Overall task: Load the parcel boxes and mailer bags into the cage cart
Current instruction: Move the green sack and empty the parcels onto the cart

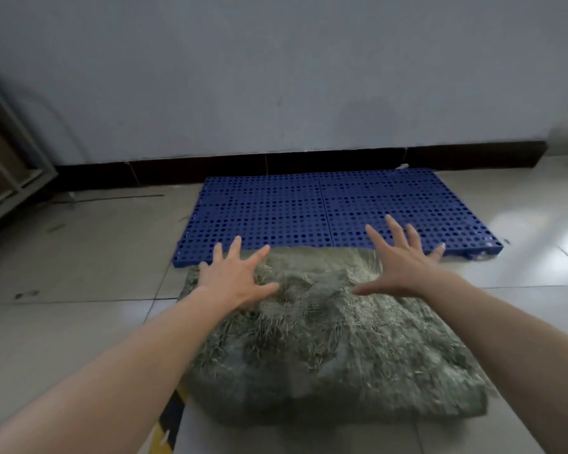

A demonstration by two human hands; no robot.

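Sack [325,348] lies lengthwise toward pallet [309,208], left hand [236,276] and right hand [404,267] spread flat.

The sack [325,342] was a mottled grey-green weave. At 12 o'clock, the pallet [335,208] was deep blue with rows of round holes. Floor tiles [79,267] were pale grey, skirting [341,162] black, wall [276,77] blue-grey. At 7 o'clock, tape [169,417] was striped yellow-black.

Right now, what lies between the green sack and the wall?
In the head view, a blue perforated pallet lies flat on the floor between the green sack and the wall.
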